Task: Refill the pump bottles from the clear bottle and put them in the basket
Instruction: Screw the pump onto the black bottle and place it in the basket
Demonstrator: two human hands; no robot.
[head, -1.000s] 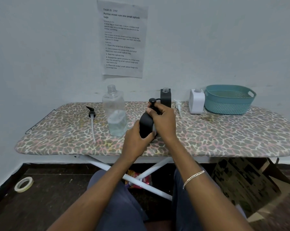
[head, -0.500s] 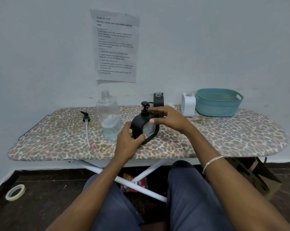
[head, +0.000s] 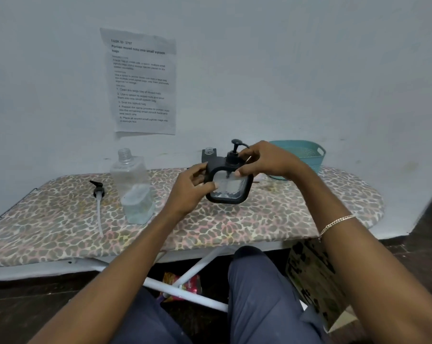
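Gripped the pump bottle (head: pixel 226 188) over the board (head: pixel 284 209), with left hand (head: pixel 192 187) pinching its side and right hand (head: pixel 267 160) curled at its collar, pump seemingly seated; likely needed carrying right into the basket (head: pixel 306 155) next.

The black pump bottle (head: pixel 228 187), held over the surface (head: pixel 296 209) by the left grip (head: pixel 192 187) and right grip (head: pixel 267 160), blocks the middle. The right grip hides the left part of the basket (head: pixel 306 155). Behind them, an uncapped black bottle (head: pixel 209 155) stands near the wall. To the left the clear bottle (head: pixel 133 187) stands upright, with a loose pump (head: pixel 98 192) and its tube lying just beyond it. Bare cover runs along the near edge and across the right end, in front of the basket's open top.
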